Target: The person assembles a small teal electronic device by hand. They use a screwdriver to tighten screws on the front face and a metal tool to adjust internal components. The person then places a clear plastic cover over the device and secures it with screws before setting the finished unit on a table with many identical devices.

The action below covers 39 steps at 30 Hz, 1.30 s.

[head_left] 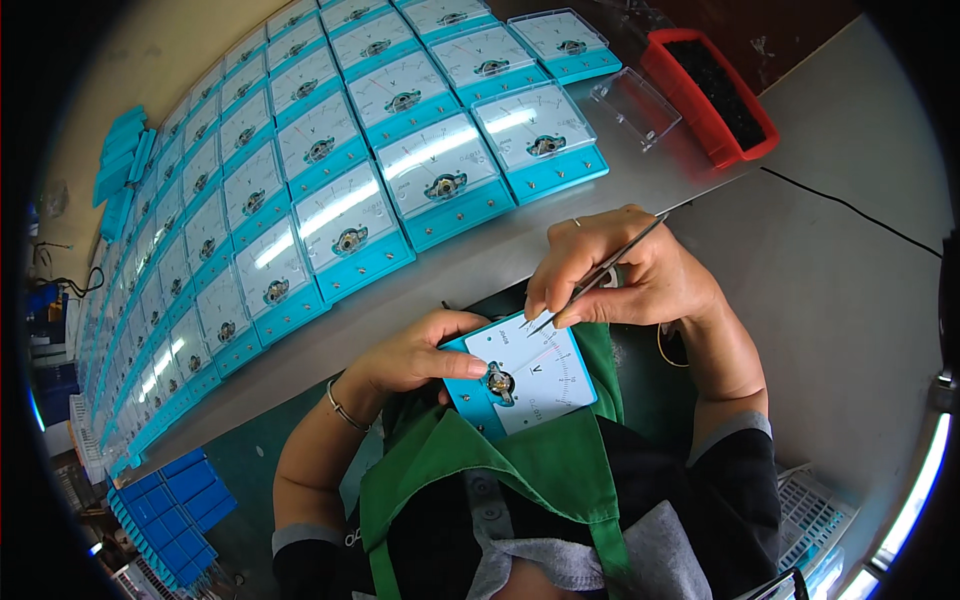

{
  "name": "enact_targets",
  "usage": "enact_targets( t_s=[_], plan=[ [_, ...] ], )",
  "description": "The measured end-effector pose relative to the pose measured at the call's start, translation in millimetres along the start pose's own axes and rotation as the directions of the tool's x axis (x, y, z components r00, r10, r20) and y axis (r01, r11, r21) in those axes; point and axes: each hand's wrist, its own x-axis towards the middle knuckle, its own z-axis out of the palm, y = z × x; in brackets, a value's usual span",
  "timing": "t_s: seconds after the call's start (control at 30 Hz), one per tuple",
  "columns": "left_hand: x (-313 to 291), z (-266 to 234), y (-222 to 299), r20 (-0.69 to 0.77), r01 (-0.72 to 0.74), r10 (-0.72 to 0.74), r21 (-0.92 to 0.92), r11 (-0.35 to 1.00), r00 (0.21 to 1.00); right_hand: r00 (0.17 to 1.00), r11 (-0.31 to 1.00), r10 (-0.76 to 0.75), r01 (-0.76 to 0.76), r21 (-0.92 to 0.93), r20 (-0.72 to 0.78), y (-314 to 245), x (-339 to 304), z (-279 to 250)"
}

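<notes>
My left hand [432,350] grips a turquoise panel voltmeter [530,395] by its edge, thumb on the white dial beside the round movement. The meter lies tilted over my lap, its dial uncovered. Between the fingers of my right hand [630,270] is a pair of dark metal tweezers [608,262], slanting down to the dial's upper edge. The tips are slightly apart, at or just above the dial face; whether they hold anything is too small to tell.
Rows of similar voltmeters [430,170] with clear covers fill the bench's far left. A loose clear cover [640,105] lies beside a red bin [710,100] of small black parts. A black cable [850,205] crosses the right side. Blue boxes [175,510] stand lower left.
</notes>
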Motion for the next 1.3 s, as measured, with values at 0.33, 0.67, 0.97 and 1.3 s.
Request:
enact_targets(
  t_s=[0.33, 0.67, 0.97, 1.3],
  plan=[
    [0.7, 5.3, 5.9, -0.034, 0.009, -0.009, -0.005, 1.000, 0.999, 0.999, 0.999, 0.039, -0.039, -0.026, 0.029, 1.5, -5.8, 1.2],
    [1.6, 4.3, 3.0, -0.035, -0.016, 0.015, -0.015, 1.000, 0.999, 0.986, 0.994, 0.046, -0.029, -0.110, 0.161, 0.4, -6.7, 8.3],
    [1.5, -0.9, 2.8, 0.015, -0.039, 0.039, 0.028, 0.999, 0.999, 0.968, 0.987, 0.024, 0.016, -0.157, 0.249, 10.5, 0.6, 21.3],
    [2.1, 0.0, -2.5, -0.013, -0.072, 0.072, -0.019, 0.997, 0.997, 0.951, 0.977, -0.019, 0.083, -0.197, 0.310, 17.2, 2.2, 24.9]
  ],
)
